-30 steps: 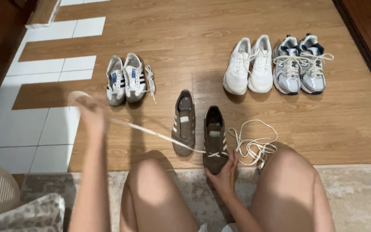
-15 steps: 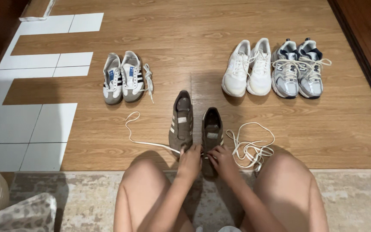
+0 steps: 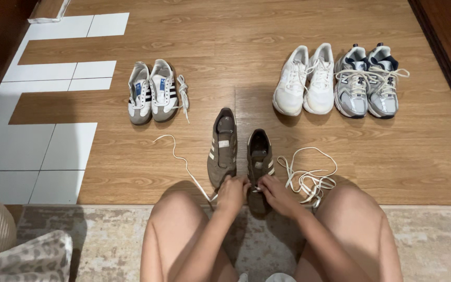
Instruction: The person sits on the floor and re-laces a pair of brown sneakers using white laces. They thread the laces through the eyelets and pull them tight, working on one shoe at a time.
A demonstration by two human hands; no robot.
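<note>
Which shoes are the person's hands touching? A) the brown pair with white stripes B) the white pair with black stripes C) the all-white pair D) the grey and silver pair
A: both the left hand and the right hand rest on the toe end of the brown pair right in front of the knees, while the other three pairs stand farther off on the wooden floor, untouched.
</note>
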